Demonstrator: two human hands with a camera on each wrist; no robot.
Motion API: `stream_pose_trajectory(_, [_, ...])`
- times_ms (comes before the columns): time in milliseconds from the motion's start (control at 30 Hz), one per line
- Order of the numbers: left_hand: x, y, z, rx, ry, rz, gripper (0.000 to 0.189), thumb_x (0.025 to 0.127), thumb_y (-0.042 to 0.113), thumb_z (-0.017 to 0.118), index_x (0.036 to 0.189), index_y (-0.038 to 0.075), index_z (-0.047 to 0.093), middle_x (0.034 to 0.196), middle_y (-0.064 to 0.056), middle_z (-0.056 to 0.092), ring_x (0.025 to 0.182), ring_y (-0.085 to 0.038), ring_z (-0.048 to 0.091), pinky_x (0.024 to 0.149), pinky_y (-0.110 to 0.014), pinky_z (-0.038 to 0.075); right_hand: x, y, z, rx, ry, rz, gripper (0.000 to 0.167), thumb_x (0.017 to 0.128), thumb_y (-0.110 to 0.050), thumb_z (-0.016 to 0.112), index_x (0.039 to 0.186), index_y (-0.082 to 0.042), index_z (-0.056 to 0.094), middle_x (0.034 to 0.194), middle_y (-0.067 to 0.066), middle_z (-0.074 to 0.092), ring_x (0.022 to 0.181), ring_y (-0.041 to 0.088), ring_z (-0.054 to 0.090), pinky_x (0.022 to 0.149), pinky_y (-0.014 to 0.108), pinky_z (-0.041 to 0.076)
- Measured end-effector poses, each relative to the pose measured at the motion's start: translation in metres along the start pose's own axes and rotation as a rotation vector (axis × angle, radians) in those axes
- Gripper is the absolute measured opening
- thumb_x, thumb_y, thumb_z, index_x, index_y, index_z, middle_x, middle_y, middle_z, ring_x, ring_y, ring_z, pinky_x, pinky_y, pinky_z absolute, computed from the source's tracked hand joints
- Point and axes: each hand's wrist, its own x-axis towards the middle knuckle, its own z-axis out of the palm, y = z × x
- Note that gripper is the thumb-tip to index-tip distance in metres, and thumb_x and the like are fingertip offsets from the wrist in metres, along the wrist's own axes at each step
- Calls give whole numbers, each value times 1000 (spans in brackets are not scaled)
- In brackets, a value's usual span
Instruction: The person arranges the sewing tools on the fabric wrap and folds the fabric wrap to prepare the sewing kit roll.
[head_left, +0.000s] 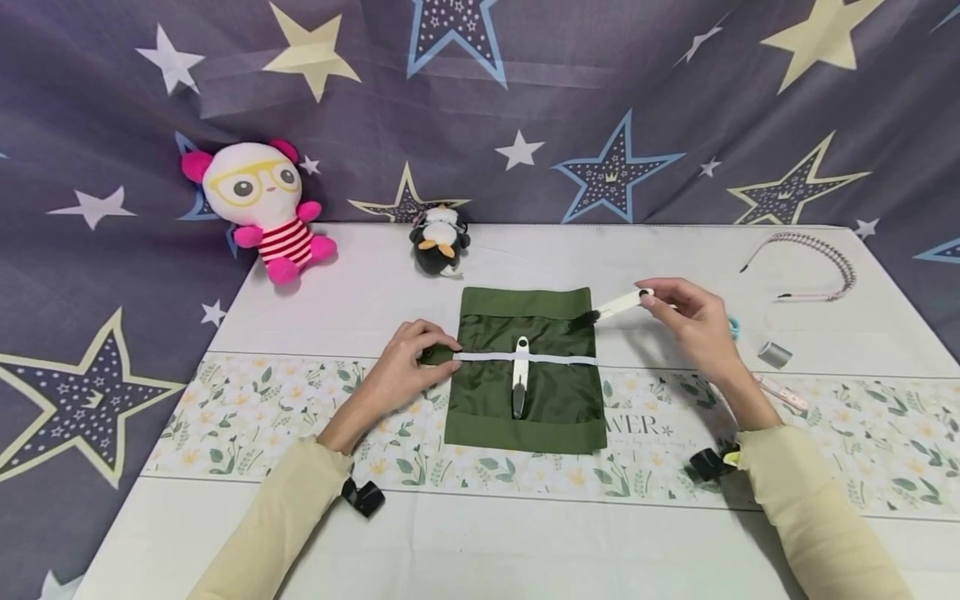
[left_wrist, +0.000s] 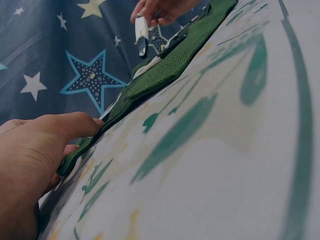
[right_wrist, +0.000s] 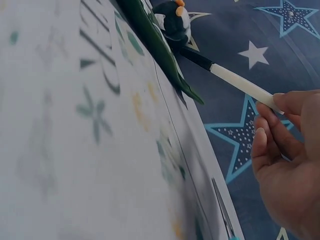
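A green cloth organizer (head_left: 525, 437) lies flat, with a white elastic band (head_left: 487, 357) across its middle. Under the band sits a white tool with a dark end (head_left: 521, 375), lying lengthwise on the cloth. My left hand (head_left: 405, 362) pinches the cloth's left edge where the band meets it; the left wrist view shows the green fabric (left_wrist: 155, 80) between thumb and finger. Between thumb and fingers, my right hand (head_left: 693, 325) holds a white-handled brush (head_left: 621, 306) by its handle end. The brush's dark tip points left, over the organizer's upper right edge.
A panda plush (head_left: 262, 200) and a penguin toy (head_left: 438, 242) are at the back. Right of the organizer are a headband (head_left: 843, 258), a grey thread spool (head_left: 775, 354), a pinkish slim item (head_left: 783, 393) and a blue handle (head_left: 734, 327) partly behind my right hand.
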Motion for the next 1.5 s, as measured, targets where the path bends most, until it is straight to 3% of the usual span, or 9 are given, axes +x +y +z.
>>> stream_pose_trajectory(533, [0,0,-1,3,6,15,19,98,27,76,116,19,77,121,0,59,107,-22,47,79,-42,42,16,-3,31,38,-63,-2,21,100,2,66,119,11,70,89,11,69,77,16,60,70,24,47])
stream_pose_trajectory(833, [-1,-1,0,-4,8,14,20,98,28,76,116,20,77,122,0,59,106,-21,46,78,-41,41,25,-4,46,48,-105,-11,21,101,1,66,120,9,71,87,8,66,76,18,58,67,24,45])
stream_pose_trajectory(1233, [0,-2,0,-8,4,14,20,97,28,77,115,20,77,122,0,59,105,-21,46,78,-42,41,38,-5,62,-27,-186,19,23,104,-6,64,124,0,73,96,24,64,73,25,50,62,26,38])
stream_pose_trajectory(1400, [0,0,-1,-10,2,10,19,98,28,76,115,20,77,122,0,59,105,-22,46,78,-42,40,44,-4,67,-12,-216,42,24,104,-8,64,125,0,72,102,19,68,88,30,59,77,28,49])
stream_pose_trajectory(1500, [0,0,-1,-11,3,12,19,97,28,77,115,20,77,122,-1,59,104,-22,46,78,-42,40,47,-5,71,-4,-236,50,25,104,-9,64,126,0,72,104,17,69,90,30,59,81,32,50])
